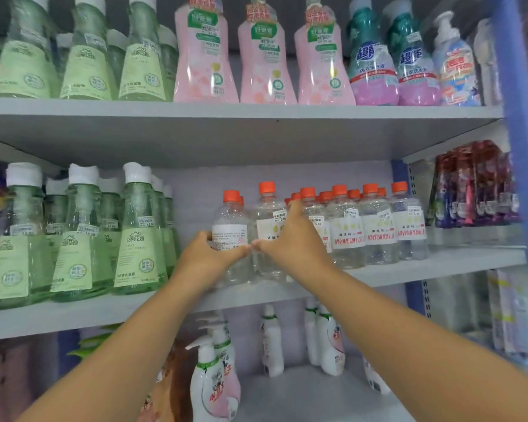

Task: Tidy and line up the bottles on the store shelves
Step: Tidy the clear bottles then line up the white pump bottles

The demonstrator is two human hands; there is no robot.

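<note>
- Working the middle shelf [409, 266]: your left hand [211, 254] grips the leftmost clear bottle [230, 220], whose back label faces out.
- Your right hand [290, 236] wraps the second clear bottle [267, 214], just beside the first.
- Orange-capped row [375, 220] to the right stands upright, front labels out; that part looks done.
- Green bottles [134, 233] at left already sit in rows.
- Left to do, by my read: turn the back-facing bottle and close the gap to the green ones.
</note>
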